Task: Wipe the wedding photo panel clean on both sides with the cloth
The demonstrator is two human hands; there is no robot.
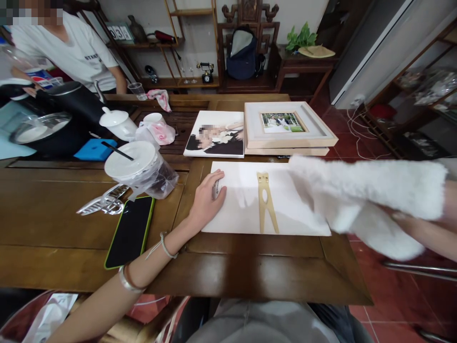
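A white board (235, 209) lies flat on the wooden table in front of me. My left hand (209, 200) rests on its left edge, thumb and fingers apart; small dark print shows between them. On the board's middle lies a flat, pale yellow stand-like piece (263, 202) with two splayed legs and small holes at its top. My right hand (400, 220), mostly hidden, grips a fluffy white cloth (367, 186). The cloth is blurred and hangs over the board's right end.
Behind the board are a photo print (217, 138) and stacked wooden frames (289, 138). To the left are a phone (130, 233), a lidded cup (134, 164) in plastic, a silver item (105, 202) and a white teapot (117, 123). Another person (76, 52) sits across the table.
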